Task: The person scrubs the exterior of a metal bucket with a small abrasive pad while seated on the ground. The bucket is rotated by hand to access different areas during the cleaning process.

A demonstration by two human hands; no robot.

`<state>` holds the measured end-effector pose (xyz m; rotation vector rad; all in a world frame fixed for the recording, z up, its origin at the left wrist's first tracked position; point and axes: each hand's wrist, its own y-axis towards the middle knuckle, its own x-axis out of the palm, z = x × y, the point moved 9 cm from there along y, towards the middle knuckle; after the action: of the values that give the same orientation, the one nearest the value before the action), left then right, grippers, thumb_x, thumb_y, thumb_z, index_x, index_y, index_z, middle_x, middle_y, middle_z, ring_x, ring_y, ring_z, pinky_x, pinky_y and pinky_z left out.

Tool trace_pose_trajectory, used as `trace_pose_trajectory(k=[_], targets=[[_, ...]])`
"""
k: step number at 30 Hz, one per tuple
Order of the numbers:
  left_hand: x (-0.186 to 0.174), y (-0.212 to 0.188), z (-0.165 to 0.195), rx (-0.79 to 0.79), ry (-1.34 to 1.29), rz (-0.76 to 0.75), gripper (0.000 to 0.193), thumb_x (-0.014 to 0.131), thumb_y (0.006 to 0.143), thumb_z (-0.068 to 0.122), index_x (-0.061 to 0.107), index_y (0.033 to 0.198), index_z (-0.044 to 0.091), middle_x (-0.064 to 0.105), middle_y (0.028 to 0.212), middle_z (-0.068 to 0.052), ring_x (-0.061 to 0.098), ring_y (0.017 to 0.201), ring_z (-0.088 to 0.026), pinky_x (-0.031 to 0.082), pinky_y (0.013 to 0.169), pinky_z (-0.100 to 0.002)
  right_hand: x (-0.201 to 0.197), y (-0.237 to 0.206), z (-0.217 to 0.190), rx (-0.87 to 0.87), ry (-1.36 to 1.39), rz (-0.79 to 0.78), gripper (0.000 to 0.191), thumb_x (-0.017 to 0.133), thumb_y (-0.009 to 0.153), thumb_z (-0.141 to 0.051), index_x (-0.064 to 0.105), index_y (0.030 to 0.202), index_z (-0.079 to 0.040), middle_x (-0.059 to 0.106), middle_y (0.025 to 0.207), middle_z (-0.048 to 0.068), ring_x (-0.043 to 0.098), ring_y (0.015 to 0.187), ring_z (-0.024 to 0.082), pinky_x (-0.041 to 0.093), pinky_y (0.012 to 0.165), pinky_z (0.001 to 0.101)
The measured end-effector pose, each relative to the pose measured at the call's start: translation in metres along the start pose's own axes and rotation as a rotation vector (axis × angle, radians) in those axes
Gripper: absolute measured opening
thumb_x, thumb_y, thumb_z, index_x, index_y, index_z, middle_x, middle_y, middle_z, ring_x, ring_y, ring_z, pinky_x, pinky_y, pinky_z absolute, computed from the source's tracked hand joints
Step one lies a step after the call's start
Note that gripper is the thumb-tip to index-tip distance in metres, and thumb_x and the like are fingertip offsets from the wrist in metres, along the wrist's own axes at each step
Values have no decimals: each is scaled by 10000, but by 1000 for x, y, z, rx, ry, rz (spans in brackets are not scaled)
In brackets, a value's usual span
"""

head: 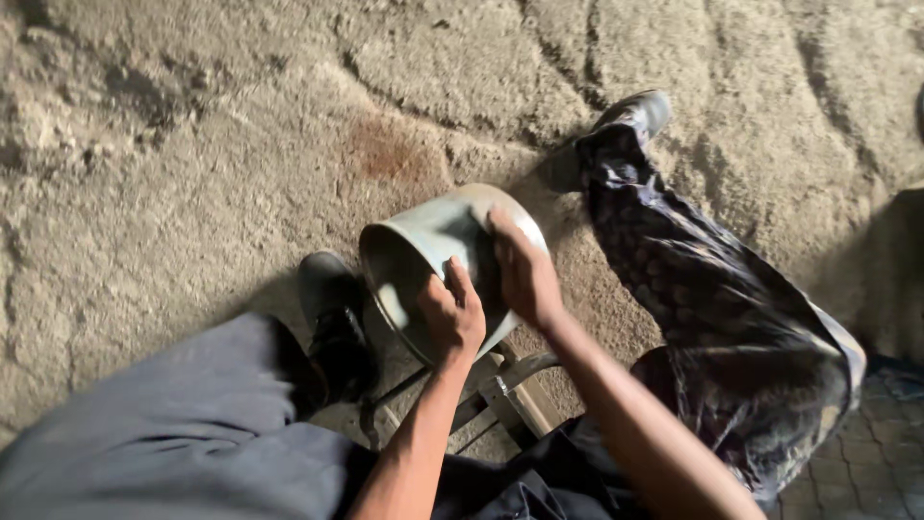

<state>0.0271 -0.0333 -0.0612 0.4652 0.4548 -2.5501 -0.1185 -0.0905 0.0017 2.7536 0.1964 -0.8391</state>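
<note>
Open sandy floor (pixel 192 144) beyond shoes (pixel 332 318)

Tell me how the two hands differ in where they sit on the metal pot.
The left hand grips the metal pot at its near rim, fingers curled inside the opening. The right hand lies flat over the pot's outer wall, farther up. Both are bare and touch the pot.
</note>
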Motion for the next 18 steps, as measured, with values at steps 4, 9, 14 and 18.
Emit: trace_pose_trajectory(k=[4,9,14,18], targets=[[-4,-5,-3,169,50,55,475,531,1049,355,667,896,-74,682,874,-310,646,820,-475,509,707,-504,16,-66,-19,154,23,-46,434,508,1000,13,577,1428,-12,550,1546,202,451,1506,359,354,1222,417],[2,-6,-5,42,52,-19,519,519,1050,394,631,819,-57,669,810,-286,651,769,-453,502,675,-499,-4,16,37,97,-133,25,349,523,1042,-82,605,1379,-48,626,1417,243,593,1311,403,505,1087,412],[5,-2,1,-12,39,-54,555,509,1049,420,582,771,-55,653,752,-278,657,716,-426,509,648,-492,-5,43,46,127,-95,7,361,516,1034,-90,616,1381,-72,672,1324,234,656,1255,370,529,1067,417],[-1,-4,-6,54,14,15,556,506,1057,420,612,790,-55,659,785,-279,647,747,-434,500,658,-498,12,-35,12,514,723,100,371,514,1064,-95,618,1396,34,569,1517,178,504,1427,301,381,1176,382]])
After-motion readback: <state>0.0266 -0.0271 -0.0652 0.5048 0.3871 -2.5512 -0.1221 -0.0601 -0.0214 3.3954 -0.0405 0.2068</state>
